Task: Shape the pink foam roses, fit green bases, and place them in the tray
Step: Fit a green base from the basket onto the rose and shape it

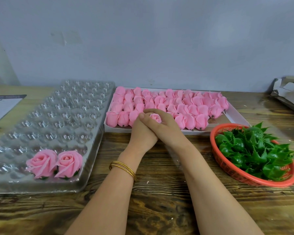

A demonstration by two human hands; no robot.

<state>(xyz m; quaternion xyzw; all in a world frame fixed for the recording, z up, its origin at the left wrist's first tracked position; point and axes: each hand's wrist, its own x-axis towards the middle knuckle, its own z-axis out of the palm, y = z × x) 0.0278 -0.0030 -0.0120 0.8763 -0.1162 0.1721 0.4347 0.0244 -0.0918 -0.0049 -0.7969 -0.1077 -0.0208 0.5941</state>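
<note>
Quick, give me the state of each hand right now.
Left hand: closed around the pink rose, clasped with the right.
Right hand: closed around the same rose.

Glossy clear plastic tray (92, 143); rough wooden table (159, 200); seemingly matt foam roses (185, 106).

Left hand (143, 133) and right hand (165, 123) cupped together around a bud, forearms converging

The blister tray (61, 116) is lying at frame left, holding two finished roses (54, 162) in its lower cells. The box of unshaped roses (168, 106) is sitting at centre, behind the clasped hands (151, 126). The basket of bases (255, 153) is resting at lower right.
</note>
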